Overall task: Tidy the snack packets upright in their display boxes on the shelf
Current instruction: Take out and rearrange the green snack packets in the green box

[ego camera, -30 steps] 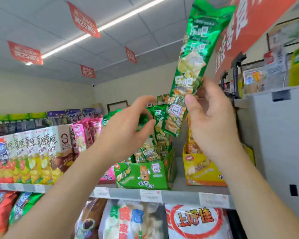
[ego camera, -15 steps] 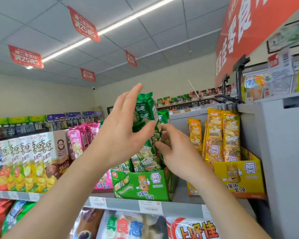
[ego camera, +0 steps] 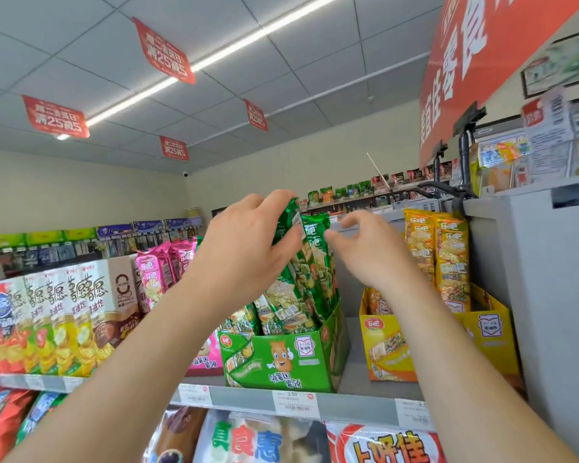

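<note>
Head view, nearest first: the shelf edge [ego camera: 244, 397] carries price tags [ego camera: 295, 404] along its front rail. On the shelf stands the green display box [ego camera: 281, 359], between a pink box [ego camera: 205, 360] and a yellow display box [ego camera: 482, 332]. The green snack packets [ego camera: 301, 289] sit in the green box, somewhat tilted (tops crowded together). The left hand [ego camera: 244, 252] grips the packets' tops, fingers curled over the upper edge. The right hand [ego camera: 371, 252] hovers just beside them, fingers loosely spread, holding nothing; whether its thumb touches a packet, I cannot tell. Yellow packets [ego camera: 448, 255] stand upright in their box. Beyond, red signs [ego camera: 164, 51] hang from the ceiling.
</note>
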`<action>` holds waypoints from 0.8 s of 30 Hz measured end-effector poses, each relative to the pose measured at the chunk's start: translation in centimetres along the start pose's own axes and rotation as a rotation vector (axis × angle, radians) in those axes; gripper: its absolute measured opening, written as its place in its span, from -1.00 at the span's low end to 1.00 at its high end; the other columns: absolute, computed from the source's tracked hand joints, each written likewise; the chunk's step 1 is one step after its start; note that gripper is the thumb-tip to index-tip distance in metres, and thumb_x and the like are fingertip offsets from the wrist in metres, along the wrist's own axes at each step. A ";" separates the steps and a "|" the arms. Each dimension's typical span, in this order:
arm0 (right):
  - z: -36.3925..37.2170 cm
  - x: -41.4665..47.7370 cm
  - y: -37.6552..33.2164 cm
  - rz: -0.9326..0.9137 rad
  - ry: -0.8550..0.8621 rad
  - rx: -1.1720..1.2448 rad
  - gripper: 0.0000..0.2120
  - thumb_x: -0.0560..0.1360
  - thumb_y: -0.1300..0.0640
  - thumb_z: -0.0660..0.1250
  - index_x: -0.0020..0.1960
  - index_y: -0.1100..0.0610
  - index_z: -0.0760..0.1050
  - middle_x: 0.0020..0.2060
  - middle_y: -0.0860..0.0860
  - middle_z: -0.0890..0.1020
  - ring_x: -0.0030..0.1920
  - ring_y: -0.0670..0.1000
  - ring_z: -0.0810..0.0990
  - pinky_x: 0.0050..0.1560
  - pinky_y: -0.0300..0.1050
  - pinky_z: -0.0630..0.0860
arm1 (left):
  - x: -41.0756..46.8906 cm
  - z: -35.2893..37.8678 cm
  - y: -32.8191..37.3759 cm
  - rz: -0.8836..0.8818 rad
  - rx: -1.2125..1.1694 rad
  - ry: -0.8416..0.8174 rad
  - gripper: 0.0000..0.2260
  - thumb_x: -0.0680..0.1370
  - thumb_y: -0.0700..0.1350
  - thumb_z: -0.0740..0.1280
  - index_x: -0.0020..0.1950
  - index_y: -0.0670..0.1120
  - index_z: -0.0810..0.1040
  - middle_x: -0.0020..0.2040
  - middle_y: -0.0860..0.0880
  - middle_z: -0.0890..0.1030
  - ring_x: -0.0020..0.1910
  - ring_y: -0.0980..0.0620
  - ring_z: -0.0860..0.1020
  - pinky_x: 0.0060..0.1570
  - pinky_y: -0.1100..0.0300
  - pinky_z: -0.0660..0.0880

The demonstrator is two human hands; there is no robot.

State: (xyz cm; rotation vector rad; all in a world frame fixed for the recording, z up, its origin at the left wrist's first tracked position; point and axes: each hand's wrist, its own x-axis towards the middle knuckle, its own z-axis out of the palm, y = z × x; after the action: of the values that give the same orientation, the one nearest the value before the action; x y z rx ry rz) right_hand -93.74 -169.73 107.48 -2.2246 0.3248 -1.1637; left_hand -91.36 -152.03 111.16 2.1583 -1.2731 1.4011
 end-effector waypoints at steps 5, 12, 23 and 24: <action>3.2 0.3 0.6 0.058 -0.106 -0.115 -0.64 0.51 -0.23 0.30 -0.02 0.08 0.46 -0.16 0.00 0.55 -0.11 0.10 0.56 -0.17 -0.03 0.54 | 0.7 -0.1 -0.4 0.024 -0.004 -0.051 -0.60 0.62 0.06 0.17 0.44 0.00 0.37 -0.03 -0.09 0.55 -0.06 -0.11 0.52 -0.12 0.09 0.40; 3.3 0.8 0.8 -0.022 -0.029 0.128 -0.82 0.50 -0.14 0.38 -0.17 -0.08 0.49 -0.28 -0.13 0.54 -0.26 -0.07 0.54 -0.29 -0.11 0.43 | 1.1 -0.6 -1.3 0.078 -0.007 -0.073 -0.61 0.62 0.07 0.16 0.43 -0.01 0.40 -0.06 -0.07 0.53 -0.04 -0.08 0.50 -0.14 0.12 0.36; 4.3 0.5 -1.5 -0.208 0.427 0.602 -0.70 0.64 -0.01 0.17 0.27 0.15 0.42 0.04 0.08 0.51 -0.05 0.02 0.50 -0.11 -0.12 0.43 | 1.7 -0.5 -1.9 0.093 0.012 -0.159 -0.59 0.62 0.10 0.11 0.30 -0.11 0.51 -0.15 -0.11 0.52 -0.07 -0.12 0.46 -0.13 0.08 0.31; 3.6 0.4 -1.9 -0.221 0.470 0.651 -0.70 0.65 0.00 0.16 0.28 0.15 0.41 0.06 0.10 0.52 -0.02 0.03 0.52 -0.07 -0.12 0.48 | 1.5 -0.4 -1.9 0.108 0.040 -0.169 -0.58 0.62 0.12 0.08 0.23 -0.11 0.54 -0.18 -0.09 0.50 -0.10 -0.10 0.43 -0.15 0.09 0.28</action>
State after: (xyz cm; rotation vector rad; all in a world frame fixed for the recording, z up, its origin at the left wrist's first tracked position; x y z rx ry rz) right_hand -90.68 -166.95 107.35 -1.4363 -0.1182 -1.6288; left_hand -89.87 -151.50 113.07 2.3082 -1.4524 1.3178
